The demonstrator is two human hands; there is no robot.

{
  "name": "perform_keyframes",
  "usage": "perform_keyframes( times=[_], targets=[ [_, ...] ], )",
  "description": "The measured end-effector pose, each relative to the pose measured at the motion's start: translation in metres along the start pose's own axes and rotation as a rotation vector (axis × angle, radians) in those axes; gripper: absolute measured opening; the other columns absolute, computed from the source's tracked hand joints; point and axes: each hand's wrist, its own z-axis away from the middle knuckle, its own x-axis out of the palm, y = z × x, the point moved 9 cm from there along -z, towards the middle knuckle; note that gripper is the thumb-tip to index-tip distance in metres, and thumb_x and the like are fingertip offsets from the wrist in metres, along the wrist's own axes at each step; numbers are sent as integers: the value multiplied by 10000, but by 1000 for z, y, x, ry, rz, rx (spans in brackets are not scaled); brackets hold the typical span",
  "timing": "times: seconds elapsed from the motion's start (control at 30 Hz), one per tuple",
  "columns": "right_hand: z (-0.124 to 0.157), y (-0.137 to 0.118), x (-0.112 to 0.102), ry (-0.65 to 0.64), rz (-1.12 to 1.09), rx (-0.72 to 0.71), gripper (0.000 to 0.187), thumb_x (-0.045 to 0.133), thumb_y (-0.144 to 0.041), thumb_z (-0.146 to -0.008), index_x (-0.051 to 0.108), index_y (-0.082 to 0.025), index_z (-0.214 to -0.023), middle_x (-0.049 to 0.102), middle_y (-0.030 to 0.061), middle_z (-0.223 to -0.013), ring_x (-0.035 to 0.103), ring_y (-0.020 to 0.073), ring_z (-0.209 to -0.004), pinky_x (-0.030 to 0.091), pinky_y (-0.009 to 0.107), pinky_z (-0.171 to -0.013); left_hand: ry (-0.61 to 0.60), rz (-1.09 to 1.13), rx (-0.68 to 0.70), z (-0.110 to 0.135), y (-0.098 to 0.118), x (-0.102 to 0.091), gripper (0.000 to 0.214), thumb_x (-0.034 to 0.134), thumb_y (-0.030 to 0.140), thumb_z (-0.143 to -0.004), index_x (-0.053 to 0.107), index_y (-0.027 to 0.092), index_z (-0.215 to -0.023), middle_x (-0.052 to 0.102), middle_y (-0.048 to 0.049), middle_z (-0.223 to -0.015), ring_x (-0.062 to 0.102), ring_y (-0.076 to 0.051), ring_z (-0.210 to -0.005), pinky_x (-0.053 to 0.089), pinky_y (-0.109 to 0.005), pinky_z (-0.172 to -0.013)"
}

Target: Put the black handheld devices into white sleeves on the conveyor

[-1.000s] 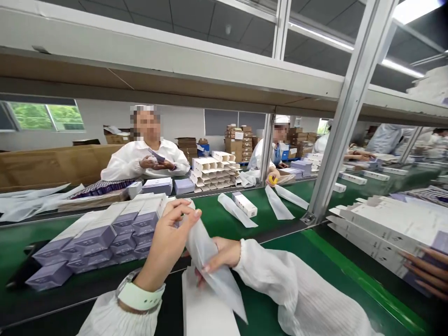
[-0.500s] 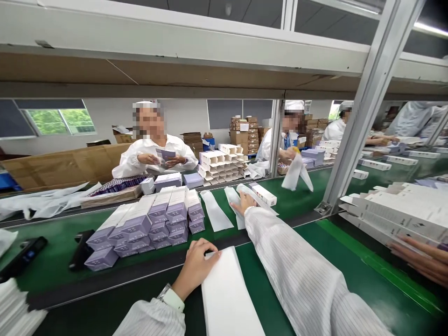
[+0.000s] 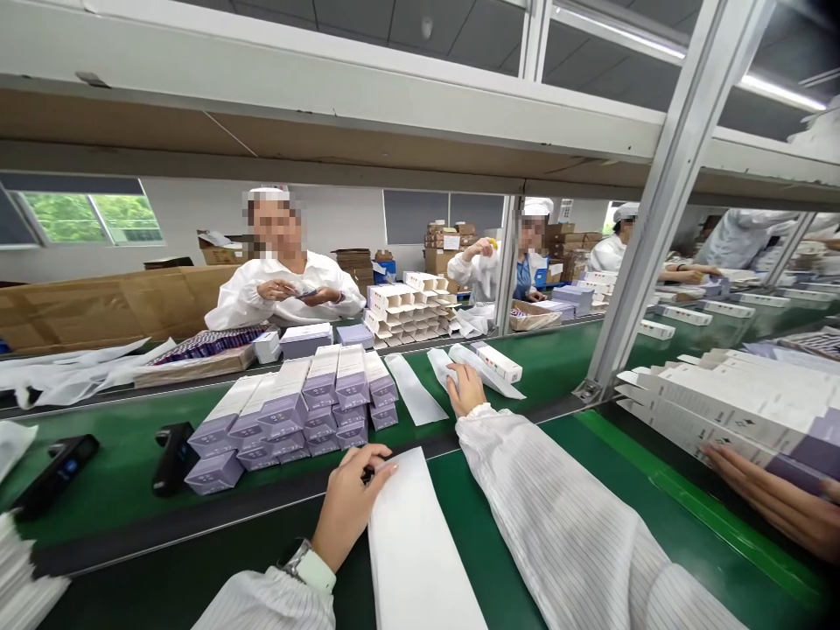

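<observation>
Thumb and fingers of my left hand close on the upper left corner of a stack of long white sheets in front of me. Farther out, my right hand has its curved fingers on a thin white strip lying on the green belt; its lower end is hidden by the hand. Just right of that hand lies another thin strip, partly against a white carton. To its left a flat strip lies apart. Stacked white-and-purple cartons stand farther left.
Two black devices lie left on the belt. A slanted metal post rises at right. Beside it, a co-worker's hand touches a row of flat cartons. Another co-worker sits across, beside open cartons.
The carton stack and strips have shifted right relative to the belt's edge. My right hand stays on its strip, whose lower end no longer shows. The co-worker beyond the post has raised a hand.
</observation>
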Motion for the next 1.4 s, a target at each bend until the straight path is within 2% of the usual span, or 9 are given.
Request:
perform_keyframes(
  times=[0.23,0.33,0.5,0.63,0.77,0.93,1.17,1.27,1.4],
  targets=[
    [4,-6,-11,39,-59,-31,258,367,-187,-764,531,-139,-958,550,101,-961,469,212,-926,350,342,-814,-42,-80,170,2,13,3,239,371,383,-811,527,215,-746,544,-25,-841,479,-186,-850,373,-314,-768],
    [14,-16,-13,-10,-189,-70,234,377,-201,-767,547,-142,-917,566,90,-912,492,189,-895,373,320,-800,-73,-97,183,1,11,10,244,385,379,-804,540,209,-725,539,-31,-866,465,-191,-866,360,-331,-794],
    [44,-44,6,-341,-645,36,197,440,-282,-764,595,-173,-710,596,37,-758,544,149,-752,417,271,-679,-46,-71,145,0,10,9,271,373,375,-809,523,201,-665,537,-27,-843,470,-182,-853,384,-304,-754],
    [67,-83,14,-601,-862,14,168,565,-322,-687,625,-180,-754,606,34,-850,547,152,-829,408,260,-700,-68,-54,157,-2,11,14,263,394,392,-794,541,208,-677,538,-25,-838,472,-183,-853,376,-302,-759],
    [73,-96,17,-668,-902,-5,175,668,-308,-568,590,-155,-604,605,49,-888,540,158,-865,382,275,-788,-87,57,139,-6,1,16,269,453,417,-754,540,199,-622,533,-21,-814,479,-179,-838,376,-274,-737],
    [80,-102,29,-777,-874,-2,226,676,-351,-544,556,-160,-535,595,37,-888,532,145,-874,373,258,-797,-185,338,-71,-10,-31,16,385,527,471,-681,466,161,-460,505,-21,-774,494,-157,-715,384,-216,-574],
    [83,-102,40,-834,-766,-108,255,623,-418,-607,597,-173,-544,597,30,-868,539,139,-871,377,243,-788,-254,617,-154,-7,-27,16,266,525,414,-705,595,159,-675,515,-23,-852,483,-163,-782,379,-224,-653],
    [81,-101,29,-834,-749,-148,237,594,-396,-647,626,-166,-597,598,49,-855,551,145,-845,388,263,-802,-224,631,-150,-4,-18,16,259,516,395,-718,568,148,-659,507,3,-705,477,-138,-685,362,-220,-607],
    [60,-109,-12,-720,-695,-177,234,530,-364,-717,625,-175,-818,572,75,-929,523,169,-909,443,265,-690,-182,578,-32,-2,-1,14,278,494,386,-733,501,150,-586,424,47,-544,407,-88,-534,303,-199,-504]
  ],
)
